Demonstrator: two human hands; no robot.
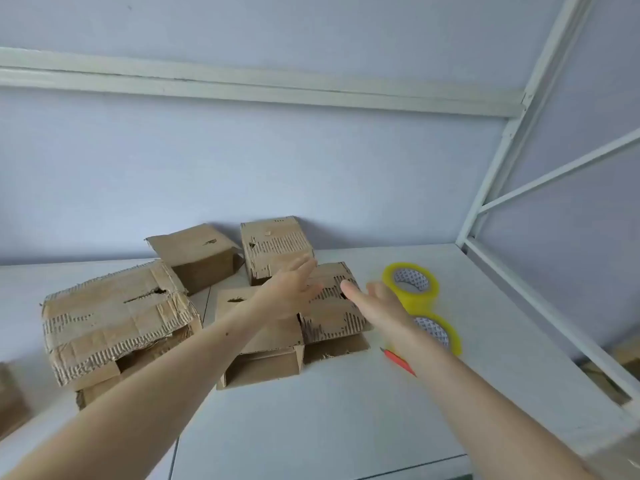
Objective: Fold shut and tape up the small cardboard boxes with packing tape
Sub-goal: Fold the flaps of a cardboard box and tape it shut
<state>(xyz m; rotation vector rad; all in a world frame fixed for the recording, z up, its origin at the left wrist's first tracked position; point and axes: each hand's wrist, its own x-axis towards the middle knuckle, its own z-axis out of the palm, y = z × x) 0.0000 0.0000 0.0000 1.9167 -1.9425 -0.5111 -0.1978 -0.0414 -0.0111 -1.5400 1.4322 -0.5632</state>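
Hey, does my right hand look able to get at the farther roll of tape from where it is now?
Probably yes. The right hand is open, its fingers straight, beside the farther tape roll. Nothing lies between them; the torn box sits on the hand's other side.

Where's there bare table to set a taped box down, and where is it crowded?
Bare table lies in front of the boxes, between the two forearms. More lies right of the tape rolls, toward the white frame. It is crowded in the middle, where the boxes cluster, both hands reach in, and the rolls and an orange cutter sit close by.
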